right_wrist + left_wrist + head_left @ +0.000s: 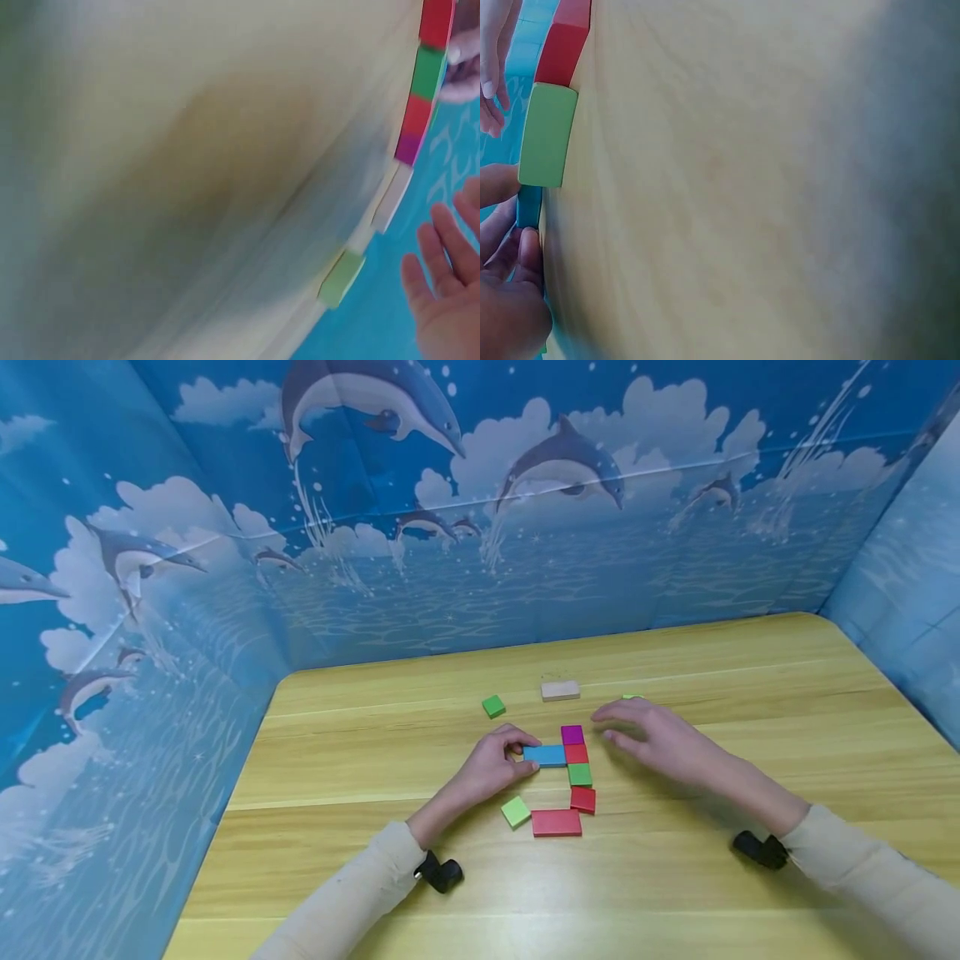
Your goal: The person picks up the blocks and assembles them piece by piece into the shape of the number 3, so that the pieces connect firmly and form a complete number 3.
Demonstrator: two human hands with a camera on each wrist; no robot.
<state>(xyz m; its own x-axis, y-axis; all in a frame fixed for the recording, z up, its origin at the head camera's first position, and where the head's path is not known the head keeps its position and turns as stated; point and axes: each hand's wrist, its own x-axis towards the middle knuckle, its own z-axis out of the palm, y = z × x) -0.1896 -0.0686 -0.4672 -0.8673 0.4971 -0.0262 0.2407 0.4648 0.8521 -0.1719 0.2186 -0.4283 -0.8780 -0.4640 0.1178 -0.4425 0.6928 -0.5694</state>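
Observation:
My left hand (491, 767) pinches a blue block (546, 756) between thumb and fingers at its left end. The blue block's right end meets a column of blocks: purple (572, 735), red (575, 753), green (580, 775) and, slightly turned, another red block (582, 800). Below lies a longer red block (557, 823), with a light green block (516, 812) at its left. My right hand (663, 743) hovers right of the column with fingers apart and nothing held. The right wrist view shows this hand (450, 277) with its fingers extended.
A pale wooden block (560, 692) and a green block (493, 707) lie farther back on the wooden table (337, 735). Another light green block (342, 279) is mostly hidden behind my right hand in the head view. A dolphin-printed curtain (480, 593) borders the table.

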